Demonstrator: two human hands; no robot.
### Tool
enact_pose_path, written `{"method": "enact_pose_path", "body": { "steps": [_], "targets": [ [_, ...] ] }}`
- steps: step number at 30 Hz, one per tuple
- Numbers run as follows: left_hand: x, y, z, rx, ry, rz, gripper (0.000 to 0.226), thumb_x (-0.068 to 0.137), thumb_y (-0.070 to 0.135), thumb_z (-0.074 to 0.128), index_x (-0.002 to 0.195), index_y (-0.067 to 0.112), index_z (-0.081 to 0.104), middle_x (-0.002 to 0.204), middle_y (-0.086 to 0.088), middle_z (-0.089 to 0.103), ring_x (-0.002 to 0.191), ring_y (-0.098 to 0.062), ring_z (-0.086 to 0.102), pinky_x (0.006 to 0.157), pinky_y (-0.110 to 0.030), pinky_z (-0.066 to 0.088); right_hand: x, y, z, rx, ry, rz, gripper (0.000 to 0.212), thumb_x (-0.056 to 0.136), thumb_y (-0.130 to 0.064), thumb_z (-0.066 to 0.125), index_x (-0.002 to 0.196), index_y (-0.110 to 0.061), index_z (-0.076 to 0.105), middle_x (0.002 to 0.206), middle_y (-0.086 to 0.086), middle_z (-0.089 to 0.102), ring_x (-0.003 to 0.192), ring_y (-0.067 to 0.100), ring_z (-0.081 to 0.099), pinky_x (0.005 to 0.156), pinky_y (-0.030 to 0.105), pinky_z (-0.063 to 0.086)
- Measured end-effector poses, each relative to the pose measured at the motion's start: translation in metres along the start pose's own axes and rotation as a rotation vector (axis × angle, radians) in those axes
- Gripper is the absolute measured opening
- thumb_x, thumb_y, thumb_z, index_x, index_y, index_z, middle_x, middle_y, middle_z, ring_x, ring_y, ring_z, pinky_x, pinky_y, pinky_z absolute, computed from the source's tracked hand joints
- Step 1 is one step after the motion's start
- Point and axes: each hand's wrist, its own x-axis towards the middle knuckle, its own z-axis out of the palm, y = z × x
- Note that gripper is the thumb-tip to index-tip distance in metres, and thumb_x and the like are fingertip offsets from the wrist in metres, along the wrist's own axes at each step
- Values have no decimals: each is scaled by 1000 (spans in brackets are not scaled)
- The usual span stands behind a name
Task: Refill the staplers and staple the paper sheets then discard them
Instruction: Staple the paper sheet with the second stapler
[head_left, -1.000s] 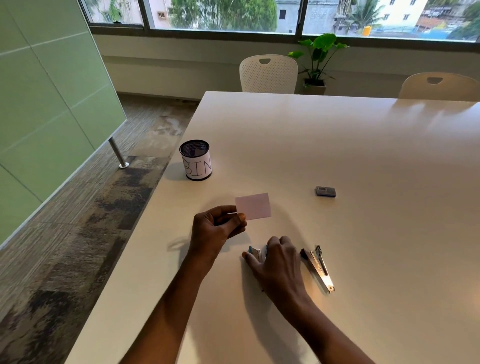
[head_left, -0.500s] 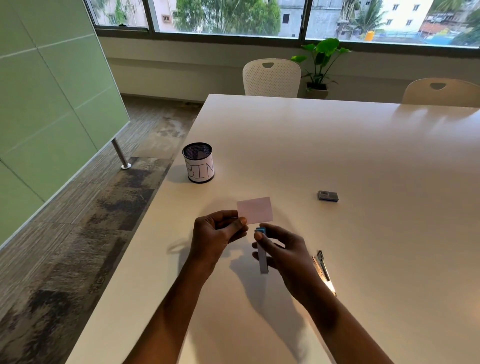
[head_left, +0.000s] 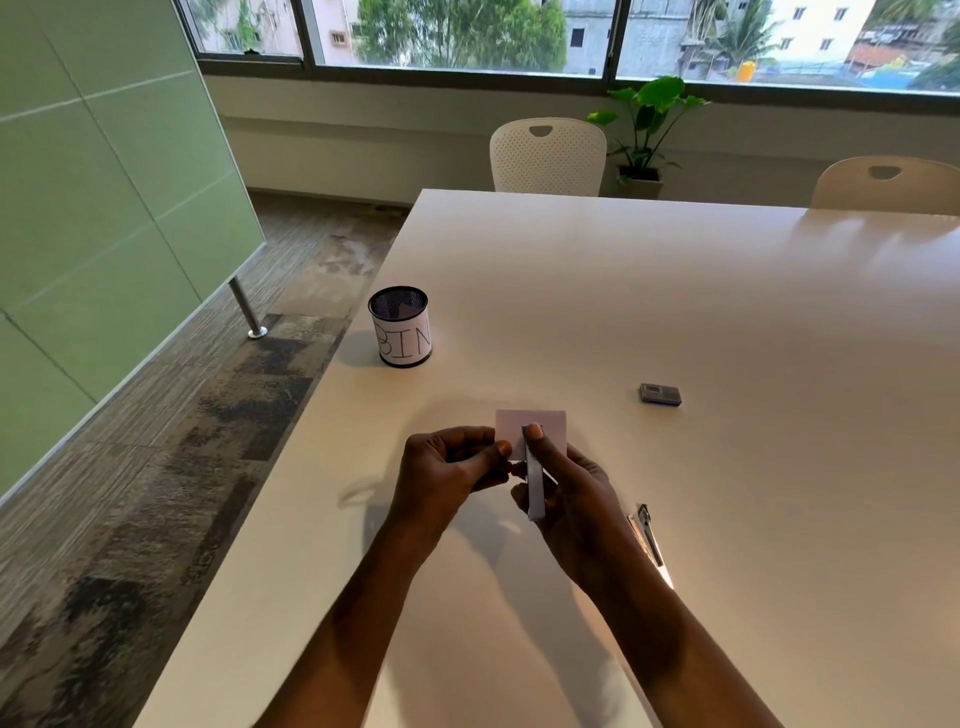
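My left hand (head_left: 447, 467) pinches a small pale pink paper sheet (head_left: 548, 428) by its left edge, above the white table (head_left: 675, 291). My right hand (head_left: 571, 493) grips a small blue-grey stapler (head_left: 534, 478), its front end lying over the middle of the sheet. A second, metal stapler (head_left: 647, 535) lies on the table just right of my right wrist, partly hidden by it. A black mesh cup labelled BIN (head_left: 400, 327) stands near the table's left edge. A small staple box (head_left: 660, 394) rests further right.
The table's left edge runs close to the bin cup, with carpeted floor below. Two white chairs (head_left: 548, 156) and a potted plant (head_left: 644, 130) stand at the far side under the window. A green partition (head_left: 104, 182) is at the left.
My right hand picked the blue-grey stapler up off the table and brought it up onto the paper sheet. My left hand kept holding the sheet in about the same place.
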Motion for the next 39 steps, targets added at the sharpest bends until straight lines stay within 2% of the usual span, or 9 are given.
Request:
{"method": "enact_pose_path", "body": {
  "steps": [10,18,22,26,29,33,36,39],
  "targets": [
    [-1,1,4,-20,2,7,20,82,3,75,91,21,76,88,1,80,82,-23,78,68,-26,61,5,2,-2,-19,10,-14,32,85,-37,73,108,-14,74,92,4,75,89,22,61,66,27,53],
    [0,2,5,-20,-3,20,21,81,4,76,90,23,76,88,2,80,83,-23,78,68,-25,61,7,2,-2,-4,29,-10,40,82,-36,75,113,-12,71,96,7,75,91,22,62,64,27,54],
    [0,1,6,-23,-7,19,20,82,4,76,91,22,76,92,-1,80,84,-23,77,71,-29,63,8,1,-3,-8,17,-21,36,84,-35,73,112,-13,72,95,8,74,88,21,61,63,28,54],
    [1,2,6,-38,-22,17,19,82,4,75,92,20,76,91,0,80,83,-24,78,69,-27,62,9,1,-3,-7,18,-43,30,86,-34,72,109,-15,73,97,7,75,87,21,62,64,27,53],
    [1,2,6,-41,-31,16,18,81,4,75,92,19,76,89,2,80,82,-23,78,68,-25,61,10,1,-2,-9,38,-64,35,82,-35,73,111,-15,71,98,7,76,89,22,63,65,28,52],
    [1,-1,6,-45,-38,22,17,82,5,75,94,17,76,93,-2,79,85,-24,77,70,-26,61,11,1,-3,-10,48,-78,26,77,-37,75,96,-21,78,97,6,77,88,20,67,67,27,53],
    [2,-3,6,-23,-17,21,19,82,5,76,92,21,76,92,0,79,85,-21,77,70,-26,61,10,0,-3,-8,35,-47,35,80,-39,74,106,-17,74,98,7,76,89,20,67,66,28,53],
    [4,-5,5,-4,26,9,19,81,6,77,93,21,76,99,-5,78,85,-21,77,71,-28,62,8,0,-5,-19,27,-51,35,82,-40,72,108,-17,73,97,4,76,90,20,67,68,27,56]
  ]
}}
